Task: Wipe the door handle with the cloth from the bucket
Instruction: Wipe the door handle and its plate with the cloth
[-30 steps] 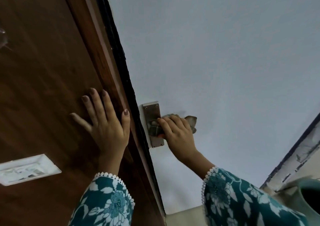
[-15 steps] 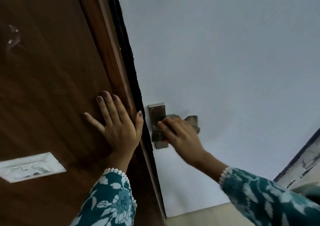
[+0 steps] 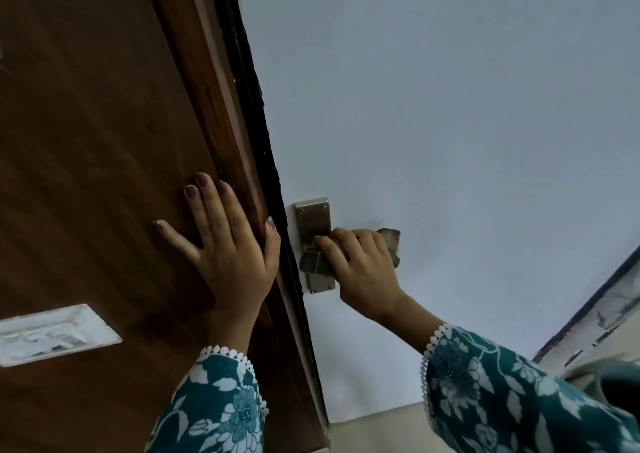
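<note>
So wiping's underway: right hand (image 3: 363, 272) grips the cloth (image 3: 389, 241) around the door handle (image 3: 311, 256); left hand (image 3: 225, 248), at its 9 o'clock, lies open-palmed on the wood panel (image 3: 104, 140). Plate (image 3: 313, 217) looks undone.

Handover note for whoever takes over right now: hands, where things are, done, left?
Left hand: open, flat on the dark brown wooden door, fingers spread, holding nothing.
Right hand: closed on the crumpled grey cloth, pressing it over the lever of the brushed metal door handle plate on the pale blue panel.
Teal bucket rim: at the lower right edge, mostly cut off.
Done: cloth is out of the bucket and on the handle.
Left: finish wiping; plate's top and bottom show uncovered. How clean it is cannot be told.
</note>
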`<action>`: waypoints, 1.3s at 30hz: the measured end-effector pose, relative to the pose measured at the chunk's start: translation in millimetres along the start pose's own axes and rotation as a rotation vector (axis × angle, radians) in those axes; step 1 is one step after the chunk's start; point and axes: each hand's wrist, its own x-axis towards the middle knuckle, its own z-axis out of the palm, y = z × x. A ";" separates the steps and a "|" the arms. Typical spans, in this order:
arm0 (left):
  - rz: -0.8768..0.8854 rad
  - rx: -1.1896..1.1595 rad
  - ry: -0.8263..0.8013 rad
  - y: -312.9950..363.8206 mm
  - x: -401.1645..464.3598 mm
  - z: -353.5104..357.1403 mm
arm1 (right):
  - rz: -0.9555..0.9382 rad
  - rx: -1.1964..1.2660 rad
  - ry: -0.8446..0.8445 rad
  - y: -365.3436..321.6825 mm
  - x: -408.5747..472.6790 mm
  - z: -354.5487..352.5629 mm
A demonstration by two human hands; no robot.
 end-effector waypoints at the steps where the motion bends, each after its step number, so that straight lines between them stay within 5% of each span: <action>1: 0.002 0.004 0.005 -0.2 0.0 0.5 | -0.011 0.023 -0.058 5.1 3.4 -3.4; 10: 0.005 0.006 0.026 -0.3 0.2 2.3 | 0.022 0.136 -0.600 40.7 34.2 -34.8; 16: 0.004 -0.009 0.008 0.4 0.4 0.1 | 0.116 0.306 -0.702 67.9 26.3 -40.8; 21: -0.019 -0.018 0.004 4.1 1.1 -1.7 | 0.575 0.704 -0.496 86.9 -12.8 -35.1; 26: -0.048 0.004 0.022 6.6 2.1 1.8 | 1.257 1.591 -0.016 28.0 -46.4 -10.4; 29: -0.046 0.012 0.023 7.0 1.7 2.1 | 1.520 1.922 0.233 -0.9 -31.5 -1.3; 33: -0.044 0.015 0.011 7.5 1.6 2.4 | 1.697 2.004 0.423 -17.1 -17.7 8.5; 39: -0.062 0.015 -0.011 8.6 1.9 -0.7 | 1.744 2.038 0.452 -25.0 -12.8 8.2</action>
